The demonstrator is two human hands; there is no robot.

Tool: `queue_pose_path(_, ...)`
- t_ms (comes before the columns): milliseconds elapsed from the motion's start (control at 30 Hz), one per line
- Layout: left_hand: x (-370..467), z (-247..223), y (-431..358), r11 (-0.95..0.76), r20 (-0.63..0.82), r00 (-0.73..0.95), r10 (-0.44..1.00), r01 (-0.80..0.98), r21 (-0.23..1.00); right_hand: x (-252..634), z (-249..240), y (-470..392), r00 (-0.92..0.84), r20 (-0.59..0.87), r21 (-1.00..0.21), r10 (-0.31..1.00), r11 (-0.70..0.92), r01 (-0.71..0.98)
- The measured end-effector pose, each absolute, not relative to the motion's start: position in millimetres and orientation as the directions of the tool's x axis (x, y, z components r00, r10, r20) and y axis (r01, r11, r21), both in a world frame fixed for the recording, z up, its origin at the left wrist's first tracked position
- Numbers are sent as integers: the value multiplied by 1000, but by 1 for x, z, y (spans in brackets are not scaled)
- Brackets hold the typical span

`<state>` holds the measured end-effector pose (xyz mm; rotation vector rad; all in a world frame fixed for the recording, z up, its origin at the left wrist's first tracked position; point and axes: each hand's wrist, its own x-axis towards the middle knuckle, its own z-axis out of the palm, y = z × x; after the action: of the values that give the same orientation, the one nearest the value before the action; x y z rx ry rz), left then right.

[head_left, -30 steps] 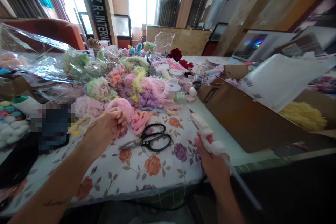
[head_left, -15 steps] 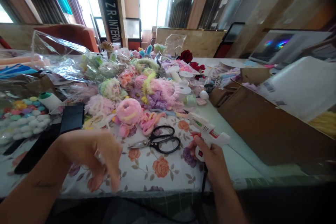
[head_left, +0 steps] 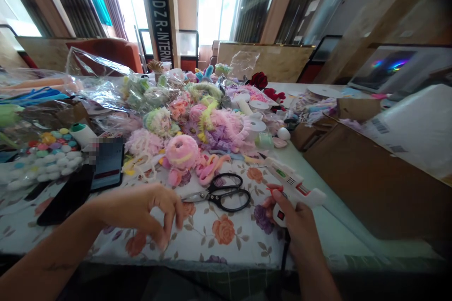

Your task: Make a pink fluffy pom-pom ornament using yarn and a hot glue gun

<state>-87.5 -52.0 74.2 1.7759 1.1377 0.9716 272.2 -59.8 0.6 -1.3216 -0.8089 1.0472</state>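
Note:
My right hand (head_left: 296,221) is wrapped round the handle of a white hot glue gun (head_left: 284,178), whose nozzle points to the far left. A finger lies by its red trigger. My left hand (head_left: 155,214) hovers over the front of the flowered cloth, thumb and fingertips bent down close together. Whatever they pinch, if anything, is too small to see. Black-handled scissors (head_left: 226,195) lie between my hands, blades toward the left one. Behind them sit a pink plush ball (head_left: 182,152) and a pink and orange fuzzy strip (head_left: 210,168).
A heap of pastel yarn pieces (head_left: 219,127) fills the middle back. On the left are a phone (head_left: 108,164), a bag of coloured pompoms (head_left: 52,155) and clear plastic wrap (head_left: 95,84). A cardboard box (head_left: 363,178) stands on the right.
The view has shifted, so the scene sits farther right and slightly lower. My left thumb and fingers have come closer together. The glue gun stays in my right hand.

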Motion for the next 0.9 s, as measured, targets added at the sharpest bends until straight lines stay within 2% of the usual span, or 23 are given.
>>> queue_pose_path(133, -83, 70, -21, -117, 117, 14, 993, 254, 960, 269, 4, -63, 380, -97, -988, 920, -42, -151)
queue_pose_path(267, -78, 64, 13, 32, -2, -201, 980, 144, 989, 256, 8, -65, 315, -122, -969, 941, -44, -244)
queue_pose_path(433, -71, 58, 40, 212, -188, -214, 958, 95, 973, 212, 31, -55, 198, -101, -929, 975, -21, -370)
queue_pose_path(567, -67, 57, 45, 277, -261, -177, 949, 74, 958, 169, 45, -29, 15, -44, -889, 999, -33, -456)
queue_pose_path(633, -66, 55, 44, 283, -270, -164, 949, 64, 957, 152, 45, -10, 23, -48, -893, 999, -33, -448)
queue_pose_path(733, -68, 52, 43, 267, -253, -166, 953, 65, 962, 132, 35, 16, 127, -11, -913, 992, 42, -406)
queue_pose_path(833, -72, 53, 41, 161, -138, -253, 958, 73, 984, 117, 27, 31, 176, -11, -907, 984, 65, -415)
queue_pose_path(900, -72, 58, 36, 36, 2, -323, 946, 111, 993, 113, 27, 31, 185, -19, -893, 983, 67, -446)
